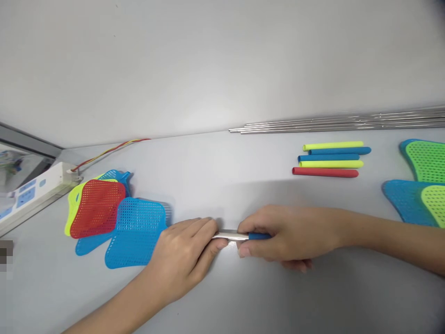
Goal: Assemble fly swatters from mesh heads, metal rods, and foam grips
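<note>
Steel rod held level between both hands: left hand closed on bare metal, right hand clamped over blue foam sleeve. Rod judged stiff, light, slippery; foam grips best. Blue swatter head just left of left hand.

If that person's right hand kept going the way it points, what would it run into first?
Most likely the left hand, just ahead of the right hand along the steel rod, though depth is hard to judge from this view.

Blue foam tube on a silver rod; red fly swatter head with a grid of square holes.
</note>
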Demonstrator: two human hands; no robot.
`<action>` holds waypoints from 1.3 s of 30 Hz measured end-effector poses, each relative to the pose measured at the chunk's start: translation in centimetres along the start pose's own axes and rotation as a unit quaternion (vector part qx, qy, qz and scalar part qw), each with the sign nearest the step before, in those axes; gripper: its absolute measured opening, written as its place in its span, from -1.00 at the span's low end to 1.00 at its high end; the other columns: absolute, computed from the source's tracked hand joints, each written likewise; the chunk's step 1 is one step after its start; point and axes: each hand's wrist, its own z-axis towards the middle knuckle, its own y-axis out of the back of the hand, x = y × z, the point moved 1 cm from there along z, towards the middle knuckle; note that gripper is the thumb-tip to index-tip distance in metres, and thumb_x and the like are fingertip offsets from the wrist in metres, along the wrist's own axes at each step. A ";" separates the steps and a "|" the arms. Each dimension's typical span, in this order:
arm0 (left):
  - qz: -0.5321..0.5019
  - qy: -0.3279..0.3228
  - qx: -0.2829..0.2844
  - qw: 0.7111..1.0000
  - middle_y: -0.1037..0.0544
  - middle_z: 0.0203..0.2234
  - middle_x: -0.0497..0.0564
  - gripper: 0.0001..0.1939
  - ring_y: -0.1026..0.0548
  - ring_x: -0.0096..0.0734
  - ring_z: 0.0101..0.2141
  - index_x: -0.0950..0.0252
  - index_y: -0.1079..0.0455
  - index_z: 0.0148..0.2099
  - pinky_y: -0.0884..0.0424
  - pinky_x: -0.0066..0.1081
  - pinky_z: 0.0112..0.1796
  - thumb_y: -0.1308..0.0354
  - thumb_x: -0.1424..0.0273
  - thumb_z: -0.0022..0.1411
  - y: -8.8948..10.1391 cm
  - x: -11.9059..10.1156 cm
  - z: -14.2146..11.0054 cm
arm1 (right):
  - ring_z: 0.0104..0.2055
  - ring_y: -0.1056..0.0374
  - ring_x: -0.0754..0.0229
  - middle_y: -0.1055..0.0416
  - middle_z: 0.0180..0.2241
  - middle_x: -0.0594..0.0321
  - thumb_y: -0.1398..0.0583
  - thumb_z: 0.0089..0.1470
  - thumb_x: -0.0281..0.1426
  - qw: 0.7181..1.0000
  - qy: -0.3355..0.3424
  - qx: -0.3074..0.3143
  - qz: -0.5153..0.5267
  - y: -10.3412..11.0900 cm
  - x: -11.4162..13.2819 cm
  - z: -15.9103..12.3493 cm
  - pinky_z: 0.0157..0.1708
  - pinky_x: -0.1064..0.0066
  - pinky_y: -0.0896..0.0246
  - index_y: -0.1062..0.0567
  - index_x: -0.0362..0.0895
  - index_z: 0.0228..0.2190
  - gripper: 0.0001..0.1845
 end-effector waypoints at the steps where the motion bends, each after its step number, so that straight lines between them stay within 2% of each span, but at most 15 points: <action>1: -0.001 0.000 -0.001 1.000 -0.29 -0.64 -0.10 -0.73 -0.26 -0.50 -0.62 0.28 -0.12 -0.47 -0.11 -0.48 -0.58 0.16 0.34 0.28 0.0 0.0 0.0 | -0.74 -0.12 0.41 -0.14 -0.71 0.43 0.03 0.11 -0.18 1.000 -0.003 0.002 0.004 0.0 0.0 0.0 -0.76 0.61 -0.08 -0.19 -0.13 -0.48 -0.72; 9: -0.008 -0.004 0.001 1.000 -0.28 -0.65 -0.11 -0.75 -0.25 -0.49 -0.62 0.28 -0.11 -0.46 -0.11 -0.48 -0.58 0.14 0.36 0.28 0.1 0.0 0.1 | -0.74 -0.12 0.41 -0.14 -0.72 0.44 0.01 0.10 -0.17 0.999 -0.001 0.013 0.039 0.0 -0.1 0.0 -0.77 0.61 -0.08 -0.16 -0.12 -0.51 -0.70; 39: -0.011 -0.005 0.001 1.000 -0.26 -0.66 -0.12 -0.74 -0.25 -0.51 -0.62 0.28 -0.10 -0.48 -0.11 -0.49 -0.59 0.13 0.35 0.27 0.2 0.0 0.2 | -0.74 -0.11 0.42 -0.13 -0.71 0.45 0.01 0.11 -0.14 0.998 0.001 0.020 0.055 0.2 -0.3 -0.2 -0.75 0.61 -0.06 -0.15 -0.12 -0.52 -0.67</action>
